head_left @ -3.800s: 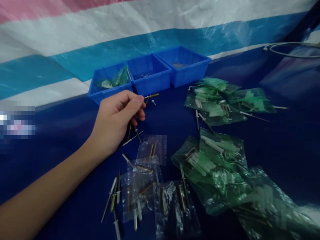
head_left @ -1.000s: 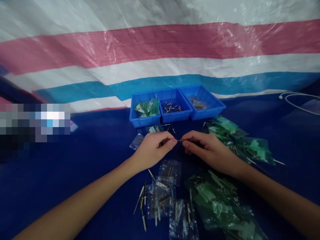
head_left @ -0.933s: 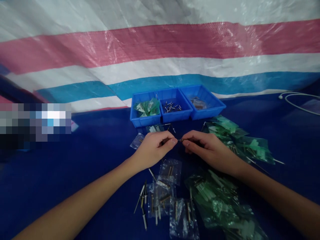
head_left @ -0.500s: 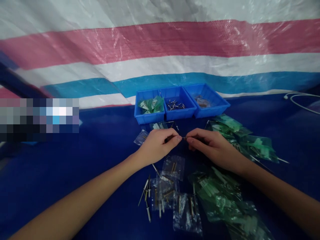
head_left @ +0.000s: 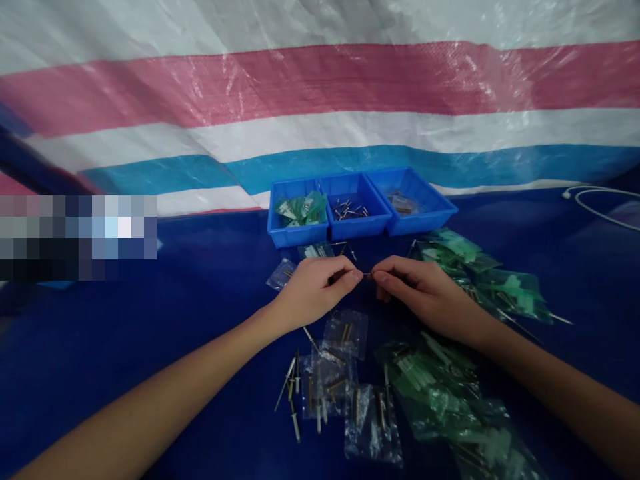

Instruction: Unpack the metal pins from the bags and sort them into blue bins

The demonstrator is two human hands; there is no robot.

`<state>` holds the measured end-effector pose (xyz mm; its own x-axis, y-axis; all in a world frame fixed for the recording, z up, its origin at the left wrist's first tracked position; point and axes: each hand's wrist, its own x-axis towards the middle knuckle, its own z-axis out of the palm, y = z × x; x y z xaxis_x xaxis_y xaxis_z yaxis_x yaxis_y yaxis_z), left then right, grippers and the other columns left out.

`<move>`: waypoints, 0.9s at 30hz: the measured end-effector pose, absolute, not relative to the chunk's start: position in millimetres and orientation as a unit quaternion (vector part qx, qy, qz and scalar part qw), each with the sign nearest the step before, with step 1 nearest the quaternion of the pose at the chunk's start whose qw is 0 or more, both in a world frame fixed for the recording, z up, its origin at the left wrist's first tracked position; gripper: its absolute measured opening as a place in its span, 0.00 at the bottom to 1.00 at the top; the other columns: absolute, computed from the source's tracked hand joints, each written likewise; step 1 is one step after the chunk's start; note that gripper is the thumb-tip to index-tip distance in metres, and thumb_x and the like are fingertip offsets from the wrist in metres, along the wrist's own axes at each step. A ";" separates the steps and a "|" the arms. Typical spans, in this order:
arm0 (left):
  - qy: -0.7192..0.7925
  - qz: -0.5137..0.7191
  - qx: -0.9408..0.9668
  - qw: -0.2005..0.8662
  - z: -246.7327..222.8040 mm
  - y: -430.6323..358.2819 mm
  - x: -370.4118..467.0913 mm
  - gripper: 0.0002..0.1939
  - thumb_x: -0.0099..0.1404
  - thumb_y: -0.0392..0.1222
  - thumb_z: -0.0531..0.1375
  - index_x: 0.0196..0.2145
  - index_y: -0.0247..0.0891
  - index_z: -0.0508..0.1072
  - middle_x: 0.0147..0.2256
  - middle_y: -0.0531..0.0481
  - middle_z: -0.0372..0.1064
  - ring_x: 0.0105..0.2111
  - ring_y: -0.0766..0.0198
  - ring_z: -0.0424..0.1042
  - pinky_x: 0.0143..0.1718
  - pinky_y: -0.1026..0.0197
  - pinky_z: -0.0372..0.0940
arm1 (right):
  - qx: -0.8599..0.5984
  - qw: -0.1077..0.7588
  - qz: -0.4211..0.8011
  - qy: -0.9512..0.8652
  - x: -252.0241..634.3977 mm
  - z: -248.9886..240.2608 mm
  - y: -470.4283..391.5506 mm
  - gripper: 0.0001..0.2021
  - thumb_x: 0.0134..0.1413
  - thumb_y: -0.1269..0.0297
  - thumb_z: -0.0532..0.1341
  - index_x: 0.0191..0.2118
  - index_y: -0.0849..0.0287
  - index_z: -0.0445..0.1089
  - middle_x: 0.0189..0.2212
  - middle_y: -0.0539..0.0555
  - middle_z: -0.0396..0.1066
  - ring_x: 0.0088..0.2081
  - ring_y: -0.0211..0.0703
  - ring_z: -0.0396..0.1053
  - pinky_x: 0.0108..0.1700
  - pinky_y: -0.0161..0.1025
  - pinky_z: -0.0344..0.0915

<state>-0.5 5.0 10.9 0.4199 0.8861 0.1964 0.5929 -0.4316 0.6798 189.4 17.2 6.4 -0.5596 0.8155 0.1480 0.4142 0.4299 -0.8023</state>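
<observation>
- The left hand (head_left: pixel 313 293) and right hand (head_left: pixel 430 293) pinch a thin metal piece (head_left: pixel 367 274) between them, above the dark blue table (head_left: pixel 200 400).
- Three blue bins stand side by side: the left bin (head_left: pixel 300 237) holds green bags (head_left: pixel 301 208), the middle bin (head_left: pixel 361 228) loose metal rivets (head_left: pixel 350 210), the right bin (head_left: pixel 425 222) clear bags (head_left: pixel 401 203).
- Clear packets (head_left: pixel 373 423) lie nearer the camera, beside green packets (head_left: pixel 440 400).
- A white cable (head_left: pixel 597 213) curls at far right.
- A striped sheet (head_left: pixel 350 80) hangs behind.
</observation>
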 end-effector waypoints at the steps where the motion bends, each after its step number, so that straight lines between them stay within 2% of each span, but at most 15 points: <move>1: 0.461 0.276 0.800 0.266 11.1 5.1 -0.4 0.12 0.65 0.41 0.51 0.27 0.35 0.69 0.21 0.56 0.65 0.21 0.70 0.61 0.23 0.67 0.52 | -0.383 0.270 0.367 -0.804 189.7 6.7 16.9 0.12 0.59 0.61 0.51 0.29 0.58 0.67 0.21 0.49 0.67 0.24 0.36 0.64 0.25 0.32 0.58; 27: 0.454 0.265 0.808 0.267 10.5 5.4 -0.1 0.12 0.65 0.41 0.51 0.26 0.36 0.68 0.21 0.57 0.64 0.20 0.71 0.60 0.23 0.67 0.51 | -0.394 0.268 0.368 -0.798 187.8 5.7 16.5 0.13 0.59 0.60 0.51 0.28 0.58 0.67 0.22 0.49 0.67 0.25 0.37 0.65 0.27 0.32 0.59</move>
<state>-0.1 5.4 10.5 0.4465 0.8751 0.1863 0.5924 -0.4452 0.6715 187.8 16.5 5.7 -0.5458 0.8266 0.1370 0.4322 0.4178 -0.7991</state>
